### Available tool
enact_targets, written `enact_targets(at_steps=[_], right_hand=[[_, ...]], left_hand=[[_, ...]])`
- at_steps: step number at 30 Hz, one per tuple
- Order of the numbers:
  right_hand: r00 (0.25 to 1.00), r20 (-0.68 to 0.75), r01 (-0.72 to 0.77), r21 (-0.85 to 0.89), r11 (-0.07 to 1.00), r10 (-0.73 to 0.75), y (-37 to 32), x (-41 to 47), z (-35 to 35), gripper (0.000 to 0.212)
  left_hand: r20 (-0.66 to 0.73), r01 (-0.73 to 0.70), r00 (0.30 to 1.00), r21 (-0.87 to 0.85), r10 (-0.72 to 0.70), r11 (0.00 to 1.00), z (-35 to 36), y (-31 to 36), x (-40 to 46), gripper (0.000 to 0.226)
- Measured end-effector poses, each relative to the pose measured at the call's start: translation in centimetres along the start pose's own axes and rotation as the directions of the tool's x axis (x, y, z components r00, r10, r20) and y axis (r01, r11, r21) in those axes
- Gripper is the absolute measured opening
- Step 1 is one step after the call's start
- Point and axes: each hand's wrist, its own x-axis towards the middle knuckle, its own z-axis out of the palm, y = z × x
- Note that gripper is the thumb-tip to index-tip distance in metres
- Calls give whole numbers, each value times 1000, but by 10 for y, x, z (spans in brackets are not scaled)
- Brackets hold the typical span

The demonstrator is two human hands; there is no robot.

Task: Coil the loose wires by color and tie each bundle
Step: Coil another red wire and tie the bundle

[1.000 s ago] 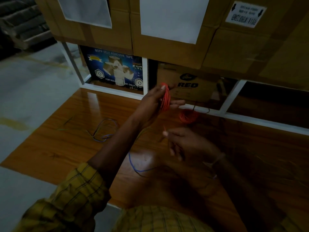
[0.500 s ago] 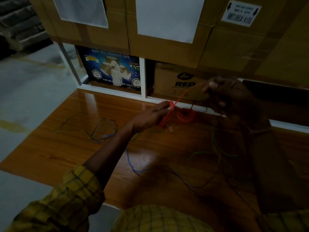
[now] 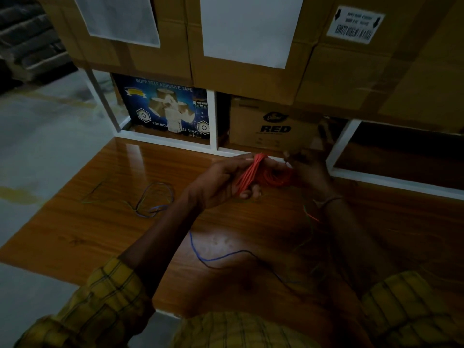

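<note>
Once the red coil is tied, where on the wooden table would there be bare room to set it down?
Bare wood lies along the table's left front, between the blue and green wire loop and the blue wire. Under the hands it is crowded: the left hand holds the red coil, the right hand beside it, green strands below.

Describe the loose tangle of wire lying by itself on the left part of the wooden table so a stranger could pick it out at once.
Start at the glossy wooden table and the blue adhesive tape box behind it. In front of that box, to the left of the left hand, lies a loose wire tangle. Unlike the red coil gripped in that hand, it is a thin blue and green loop that nobody touches.
</note>
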Motion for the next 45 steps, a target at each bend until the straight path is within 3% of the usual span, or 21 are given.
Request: enact_targets(at_steps=[3,6,10,14,18,20,23,26,29,34,38,39,45], right_hand=[[987,151,-51,-34,998,55,13,-25,16,19],[924,337,-143,-132,981,180,21,-53,38,35],[813,551,-140,-134,981,191,7,-88,58,41],[700,704,-158,-10,987,120,-20,-104,44,29],[576,817,-26,63,998,-37,-52,-98,10,23],[601,789,66,104,992,-123,-64,-88,-7,25],[736,644,61,240,969,-206,-73,-74,-29,30],[863,463,-25,436,900,-200,-78,-51,-44,34],[929,347,-20,396,918,-130,-73,-22,-46,39],[982,142,99,167,981,-124,-58,-4,-27,35],[996,47,75,144,987,-82,-46,-4,-2,12],[997,60,46,135,990,-54,-41,-7,4,6],[988,153,1,26,1000,-5,-12,-46,39,14]], left_hand=[[12,-75,997,-62,76,995,-4,1,7,48],[-11,-176,984,-106,176,979,-6,7,19,47],[-277,-215,940,-26,199,976,-11,9,34,42],[-434,-142,873,210,222,967,-18,-2,39,43],[-450,29,853,546,263,837,-30,-16,35,46],[-423,100,875,632,234,768,-33,-19,32,46],[-380,158,915,651,139,742,-30,-18,24,39],[-313,144,950,512,28,847,-29,-15,16,37],[-221,127,974,400,-39,908,-26,-9,9,41],[-21,85,996,241,-82,967,-14,4,4,46],[62,-34,998,34,31,999,-12,4,7,49],[58,-74,996,3,73,997,-12,4,8,50],[-130,-246,965,-141,228,959,-13,9,20,47]])
